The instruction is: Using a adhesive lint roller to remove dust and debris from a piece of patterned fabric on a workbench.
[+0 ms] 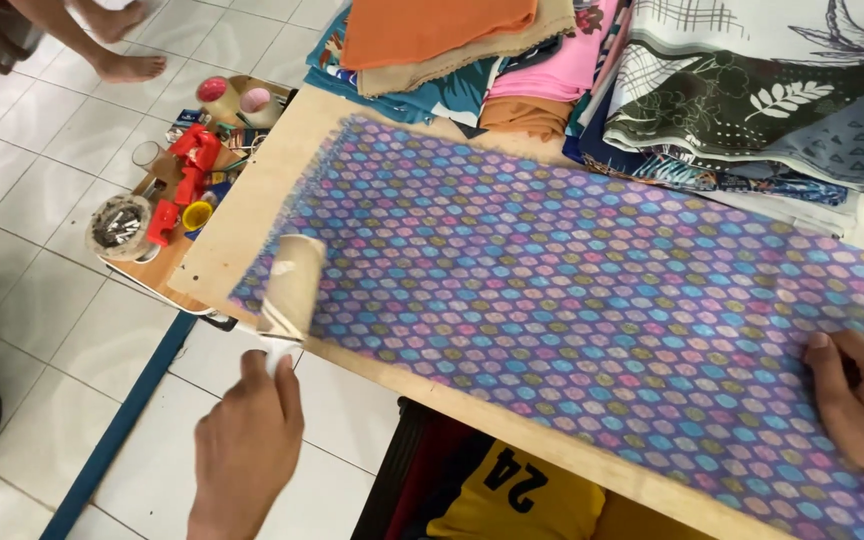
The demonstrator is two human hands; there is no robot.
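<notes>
A purple cloth with a small multicoloured scale pattern lies spread flat on a plywood board. My left hand grips the white handle of a lint roller, whose beige roll rests on the cloth's near left corner. My right hand lies flat at the right, pressing the cloth's near edge down onto the board.
Folded fabrics in orange, pink, teal and dark green are stacked along the board's far side. A small wooden tray at the left holds red clips, a cup of pins and tape. Another person's bare feet stand on the white tiled floor. Yellow cloth sits under the board.
</notes>
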